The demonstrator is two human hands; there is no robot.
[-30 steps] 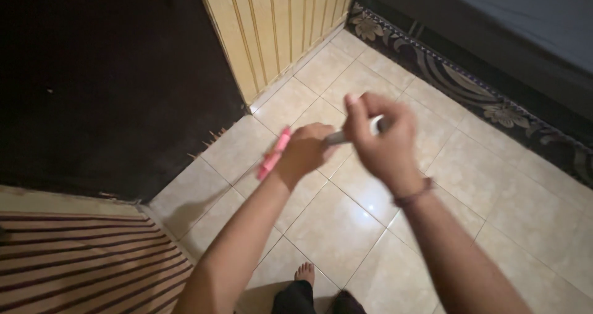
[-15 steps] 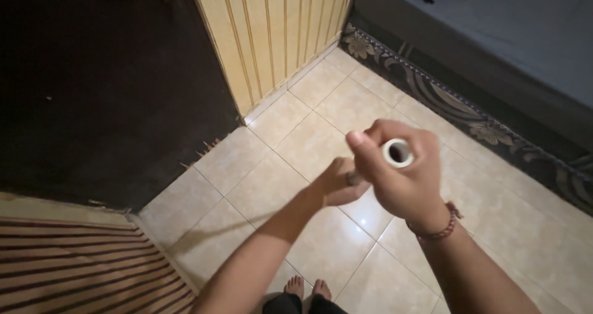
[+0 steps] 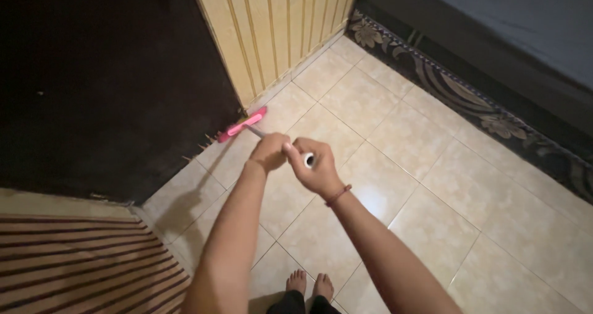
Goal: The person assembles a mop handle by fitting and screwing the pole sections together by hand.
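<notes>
A tiled floor (image 3: 432,184) of pale beige squares fills the middle and right of the frame. The upper left is taken by a dark opening (image 3: 92,85), nearly black, with nothing readable inside it. Along the upper right runs a dark bed (image 3: 494,36) with a grey top, and below its edge lies a dark rug (image 3: 469,104) with a pale flower pattern, stretching diagonally toward the right edge. At top centre stands a yellow ribbed panel (image 3: 278,30), its foot meeting the floor. In the lower left corner lies a striped mat (image 3: 74,258), brown and cream.

Two bare forearms reach up from the bottom centre, and bare feet (image 3: 309,286) show at the bottom edge between them. The right wrist carries a thin bracelet (image 3: 338,195).

The left hand (image 3: 269,153) is closed around the broom handle (image 3: 256,132), a little left of the frame's centre. The right hand (image 3: 315,166) grips the handle's upper end just beside it, so the white round tip shows between its fingers. The two hands touch or nearly touch.

The pink broom head (image 3: 243,124) rests on the floor up and left of the hands, right at the foot of the panel, at the edge of the dark opening.
</notes>
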